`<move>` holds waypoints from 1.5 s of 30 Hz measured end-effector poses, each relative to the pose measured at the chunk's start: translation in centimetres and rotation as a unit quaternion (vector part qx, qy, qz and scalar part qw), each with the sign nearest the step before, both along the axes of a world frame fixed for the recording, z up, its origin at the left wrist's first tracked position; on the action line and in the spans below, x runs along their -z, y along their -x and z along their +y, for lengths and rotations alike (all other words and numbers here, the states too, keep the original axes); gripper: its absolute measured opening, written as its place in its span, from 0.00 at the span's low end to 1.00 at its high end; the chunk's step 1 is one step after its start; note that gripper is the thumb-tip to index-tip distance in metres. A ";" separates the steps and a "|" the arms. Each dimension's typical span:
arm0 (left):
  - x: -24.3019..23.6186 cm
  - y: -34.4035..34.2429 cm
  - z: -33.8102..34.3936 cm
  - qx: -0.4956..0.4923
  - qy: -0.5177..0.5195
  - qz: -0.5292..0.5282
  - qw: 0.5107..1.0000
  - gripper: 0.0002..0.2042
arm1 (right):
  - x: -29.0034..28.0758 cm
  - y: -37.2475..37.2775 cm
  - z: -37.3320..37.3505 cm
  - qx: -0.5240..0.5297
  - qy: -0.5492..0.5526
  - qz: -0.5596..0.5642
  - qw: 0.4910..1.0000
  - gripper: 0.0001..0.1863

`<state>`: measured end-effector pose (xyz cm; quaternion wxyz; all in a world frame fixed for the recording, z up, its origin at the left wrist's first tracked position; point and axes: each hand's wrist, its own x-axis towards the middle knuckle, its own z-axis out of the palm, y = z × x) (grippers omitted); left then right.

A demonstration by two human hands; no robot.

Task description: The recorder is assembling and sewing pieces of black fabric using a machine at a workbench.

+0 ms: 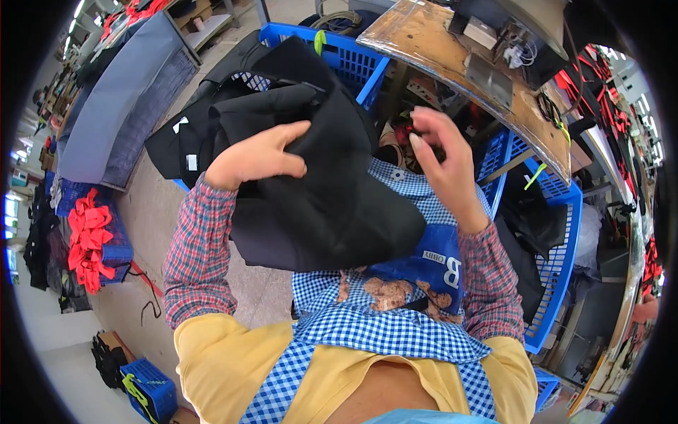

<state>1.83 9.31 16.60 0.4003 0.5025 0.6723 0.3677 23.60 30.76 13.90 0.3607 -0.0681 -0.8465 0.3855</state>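
My left hand (263, 157) is on a large piece of black fabric (328, 177), thumb and forefinger apart on it; its other fingers are hidden. The fabric drapes from the heap at the basket down over my lap, its lower corner spread across my blue checked apron (381, 328). Raised to the right of the fabric is my right hand (446, 159), fingers bent and apart from the thumb, nothing visible held. More black pieces (261, 106), some with small white labels (192, 162), lie heaped on a blue plastic basket (353, 60) in front of me.
At the front right stands a worn wooden worktable (424, 32) with a machine (519, 42) on it. A blue basket (558, 261) with dark fabric sits at my right. To the left are a grey-covered bin (120, 99) and a pile of red-orange pieces (90, 237). A cable (150, 290) lies on the floor.
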 end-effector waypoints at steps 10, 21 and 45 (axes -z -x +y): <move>-4.9 -5.5 0.9 0.287 0.077 0.085 0.951 0.22 | -6.4 2.9 7.0 -0.255 -0.131 -0.090 0.954 0.30; -7.7 1.3 0.1 0.065 0.113 -0.050 0.990 0.18 | -6.4 -1.2 9.6 -0.167 -0.080 -0.151 0.971 0.21; -11.7 6.1 16.8 -0.095 -0.071 -0.058 0.991 0.20 | 1.0 2.4 16.4 -0.067 0.633 0.171 0.752 0.20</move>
